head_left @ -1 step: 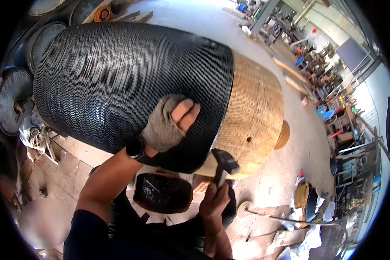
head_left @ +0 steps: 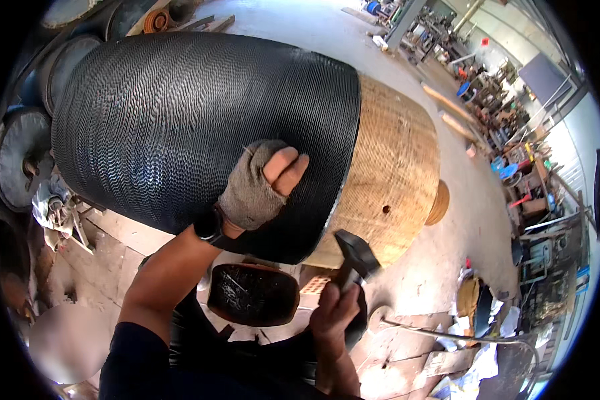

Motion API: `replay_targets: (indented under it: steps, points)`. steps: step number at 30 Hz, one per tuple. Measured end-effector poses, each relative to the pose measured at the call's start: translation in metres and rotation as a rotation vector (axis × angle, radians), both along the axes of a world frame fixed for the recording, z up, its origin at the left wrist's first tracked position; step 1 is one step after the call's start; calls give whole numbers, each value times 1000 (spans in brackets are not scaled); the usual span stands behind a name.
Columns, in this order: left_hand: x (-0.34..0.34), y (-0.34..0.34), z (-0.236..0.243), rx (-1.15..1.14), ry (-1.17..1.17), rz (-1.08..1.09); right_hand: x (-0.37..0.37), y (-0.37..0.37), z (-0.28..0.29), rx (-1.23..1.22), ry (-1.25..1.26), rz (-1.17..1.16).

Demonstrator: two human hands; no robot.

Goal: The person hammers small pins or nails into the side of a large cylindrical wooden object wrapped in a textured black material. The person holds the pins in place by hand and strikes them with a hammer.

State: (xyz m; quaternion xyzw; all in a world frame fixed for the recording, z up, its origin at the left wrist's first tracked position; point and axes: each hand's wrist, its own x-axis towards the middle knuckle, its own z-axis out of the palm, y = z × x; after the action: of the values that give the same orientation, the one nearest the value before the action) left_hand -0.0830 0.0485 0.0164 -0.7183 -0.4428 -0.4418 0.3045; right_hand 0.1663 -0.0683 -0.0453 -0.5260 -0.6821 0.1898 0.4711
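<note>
1 hammer (head_left: pixel 355 255) is grasped by the right hand (head_left: pixel 335 310) near the grooved wooden drum (head_left: pixel 397 157); the drum's black ribbed covering (head_left: pixel 173 120) is touched by the gloved left hand (head_left: pixel 257 187), whose grip cannot be told.

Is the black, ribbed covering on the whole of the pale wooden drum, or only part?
Only part: the black, ribbed covering ends at a clear edge, and to its right the pale wooden drum shows bare.
</note>
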Motion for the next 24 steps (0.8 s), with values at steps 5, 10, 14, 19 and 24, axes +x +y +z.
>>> replay_targets:
  steps: [5, 10, 14, 19, 24]
  points:
    - [-7, 5, 5, 39, 16, 68, 0, 15, -21, -117, -118, -132]
    - [6, -5, 8, 23, 51, 60, 8, 8, -33, -63, -103, -96]
    - [57, -43, -27, -160, -136, -210, 10, -2, -35, -136, 2, -80]
    - [84, -58, -46, -402, -351, -283, 14, 1, -32, -136, 16, -66]
    - [83, -53, -36, -427, -332, -261, 16, 3, -36, -192, 26, -45]
